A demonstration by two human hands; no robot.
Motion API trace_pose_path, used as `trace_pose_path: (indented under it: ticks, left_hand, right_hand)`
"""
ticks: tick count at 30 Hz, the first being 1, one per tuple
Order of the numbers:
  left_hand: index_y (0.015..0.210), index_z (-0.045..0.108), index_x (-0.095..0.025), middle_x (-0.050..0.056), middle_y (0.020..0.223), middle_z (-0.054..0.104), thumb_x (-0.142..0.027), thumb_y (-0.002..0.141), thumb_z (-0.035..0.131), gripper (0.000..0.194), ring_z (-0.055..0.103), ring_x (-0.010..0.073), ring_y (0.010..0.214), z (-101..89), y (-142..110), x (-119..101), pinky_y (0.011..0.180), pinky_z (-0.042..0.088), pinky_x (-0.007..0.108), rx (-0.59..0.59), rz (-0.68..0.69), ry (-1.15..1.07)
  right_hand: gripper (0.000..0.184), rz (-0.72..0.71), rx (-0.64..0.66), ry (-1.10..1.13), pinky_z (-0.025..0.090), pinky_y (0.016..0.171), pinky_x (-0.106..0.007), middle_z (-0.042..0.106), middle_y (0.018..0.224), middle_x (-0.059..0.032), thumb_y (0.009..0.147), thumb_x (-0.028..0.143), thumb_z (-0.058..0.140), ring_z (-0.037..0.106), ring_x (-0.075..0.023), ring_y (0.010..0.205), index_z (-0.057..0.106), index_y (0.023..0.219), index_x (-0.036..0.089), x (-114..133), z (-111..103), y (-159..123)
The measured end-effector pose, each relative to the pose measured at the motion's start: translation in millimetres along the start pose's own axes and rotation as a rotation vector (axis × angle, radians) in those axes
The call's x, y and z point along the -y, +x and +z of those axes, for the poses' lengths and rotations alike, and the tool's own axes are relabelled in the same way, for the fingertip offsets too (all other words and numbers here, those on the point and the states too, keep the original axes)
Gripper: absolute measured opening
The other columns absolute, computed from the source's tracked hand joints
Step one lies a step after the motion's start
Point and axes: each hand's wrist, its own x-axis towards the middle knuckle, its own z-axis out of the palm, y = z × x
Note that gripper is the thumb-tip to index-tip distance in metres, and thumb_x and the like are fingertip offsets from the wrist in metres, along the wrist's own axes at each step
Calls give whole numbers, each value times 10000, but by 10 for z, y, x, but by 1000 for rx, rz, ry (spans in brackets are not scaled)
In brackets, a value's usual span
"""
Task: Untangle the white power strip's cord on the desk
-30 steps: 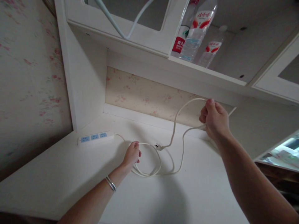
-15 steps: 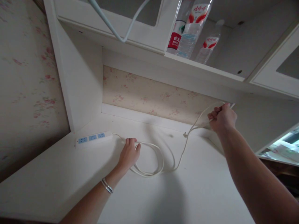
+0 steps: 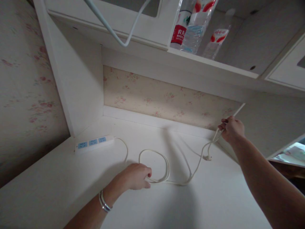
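Note:
A white power strip (image 3: 93,142) with blue sockets lies at the back left of a white desk (image 3: 71,194). Its white cord (image 3: 164,168) runs right and loops on the desk. My left hand (image 3: 135,176), with bracelets at the wrist, is closed on the near side of the loop. My right hand (image 3: 231,128) is closed on the cord near the back right corner. The plug (image 3: 208,157) hangs just below that hand, close to the desk. A straight piece of cord rises up and right from my right fist.
Above the desk is a white shelf (image 3: 214,63) with three plastic water bottles (image 3: 193,28). A pale cable (image 3: 114,31) hangs from the cabinet at top. Floral wallpaper (image 3: 162,98) covers the back panel and the left wall. Papers (image 3: 293,152) show at far right.
My right hand dropped lower and to the right with the cord, bringing the plug down toward the desk. My left hand slid nearer along the loop and closed on it.

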Motion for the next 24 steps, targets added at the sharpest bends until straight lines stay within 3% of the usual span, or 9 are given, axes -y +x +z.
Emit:
trace_pose_path:
  ticks: [2,4,9,16,20,24]
  left_hand:
    - [769,675,-264,24,730,683,-350,710,646,108,598,202,646,14,4,5,546,310,262,-11,6,-4]
    - [728,667,-258,31,740,689,-364,780,571,152,607,203,672,8,27,1,568,328,266,-61,12,-52]
    - [838,618,-242,41,849,680,-388,892,399,269,600,194,755,-40,130,-43,638,350,268,-291,-111,-111]
    - [852,558,-207,24,733,610,-363,908,358,260,553,169,697,-90,272,111,651,364,251,-633,-283,-242]
    - [840,566,-196,23,730,603,-392,897,370,282,539,164,682,-111,298,221,644,375,250,-703,-293,-295]
    - [843,587,-192,35,771,635,-410,883,391,295,560,169,711,-116,299,225,670,396,254,-721,-284,-341]
  right_hand:
    - [183,11,-44,-7,301,443,-226,448,627,62,913,226,318,325,-42,394,339,732,229,-88,-44,35]
    - [176,17,-46,-44,320,441,-226,474,647,48,901,249,367,358,-47,405,382,729,218,-201,-93,52]
    - [136,37,115,-240,371,449,-241,559,688,-18,806,282,552,448,-90,478,519,720,180,-580,-197,25]
    - [162,-39,284,-505,442,525,-261,609,798,-57,833,288,462,522,-125,562,560,865,162,-1130,-105,-78]
    - [221,-87,328,-678,474,672,-360,650,835,-91,820,291,458,592,-198,679,597,939,167,-1318,5,-135]
    - [299,-141,337,-799,396,914,-447,632,1062,-164,794,277,486,560,-298,1031,624,1032,161,-1410,158,-247]
